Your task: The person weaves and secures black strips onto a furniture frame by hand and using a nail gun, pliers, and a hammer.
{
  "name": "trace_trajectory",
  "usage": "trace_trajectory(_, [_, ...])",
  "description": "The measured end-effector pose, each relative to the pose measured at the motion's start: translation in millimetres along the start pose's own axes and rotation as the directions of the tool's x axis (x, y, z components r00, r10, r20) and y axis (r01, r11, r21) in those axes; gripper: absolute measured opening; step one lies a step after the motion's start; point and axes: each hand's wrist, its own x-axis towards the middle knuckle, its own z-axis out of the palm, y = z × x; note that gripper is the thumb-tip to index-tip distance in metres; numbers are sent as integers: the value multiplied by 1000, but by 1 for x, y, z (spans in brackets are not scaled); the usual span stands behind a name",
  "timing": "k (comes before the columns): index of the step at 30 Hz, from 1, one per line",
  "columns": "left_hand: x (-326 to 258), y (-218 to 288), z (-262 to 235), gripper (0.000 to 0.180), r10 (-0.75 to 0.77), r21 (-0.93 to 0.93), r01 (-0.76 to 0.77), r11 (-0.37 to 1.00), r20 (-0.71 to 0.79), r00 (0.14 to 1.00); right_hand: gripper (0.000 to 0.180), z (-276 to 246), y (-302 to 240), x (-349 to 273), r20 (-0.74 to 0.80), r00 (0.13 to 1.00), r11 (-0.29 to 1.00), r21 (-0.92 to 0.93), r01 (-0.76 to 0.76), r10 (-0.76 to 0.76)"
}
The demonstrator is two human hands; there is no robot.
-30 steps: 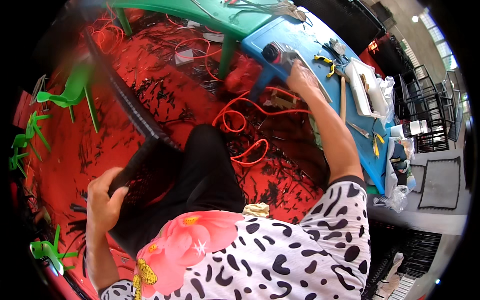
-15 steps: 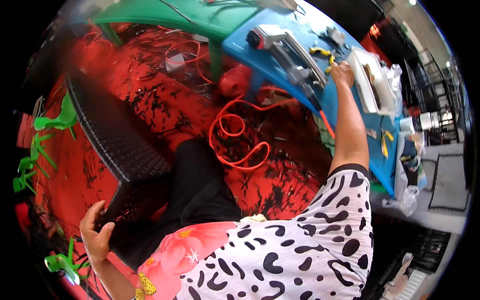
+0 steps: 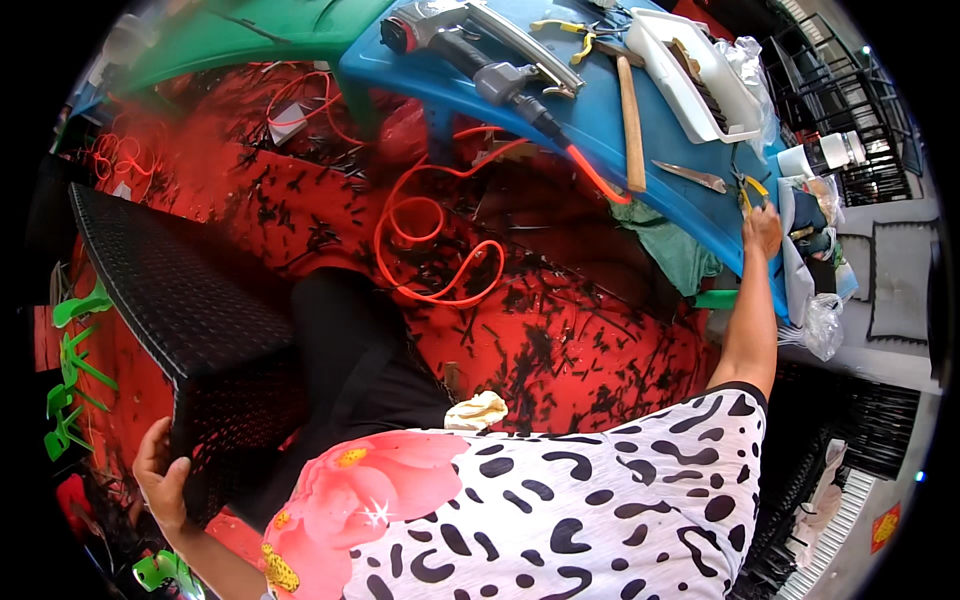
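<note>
Hands well apart
The left hand (image 3: 163, 484) spreads its fingers beside a black woven panel (image 3: 200, 300); the right hand (image 3: 763, 233) is at yellow-handled pliers (image 3: 745, 193) (whether gripping, I cannot tell).

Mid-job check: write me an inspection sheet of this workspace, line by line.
Surface: blue table holds the tools; green table beside it.
Job's things: yellow-handled pliers near the blue table's edge; black woven piece beside the person's leg.
Clutter: black strips scattered over the floor.
Grips: right grip at the pliers, closure unclear; left grip open by the woven piece, contact unclear.
Cables: orange hose from the nail gun; orange loops on the floor.
Surroundings: green chairs left; grey panel right.
</note>
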Motion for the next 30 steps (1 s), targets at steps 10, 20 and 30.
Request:
trace_trajectory(10, [-2, 3, 3, 60, 36, 24, -35, 999, -54, 998, 81, 41, 41, 26, 361, 930, 997, -54, -56, 72])
trace_trajectory(20, [-7, 1, 5, 51, 241, 94, -229, 969, -134, 961, 34, -27, -11, 45, 232, 973, 275, 936, -218, -19])
trace_trajectory(30, [-6, 2, 0, 63, 404, -3, -413, 911, -204, 892, 16, -351, -379, -237, -484, 154, -433, 859, 274, -862])
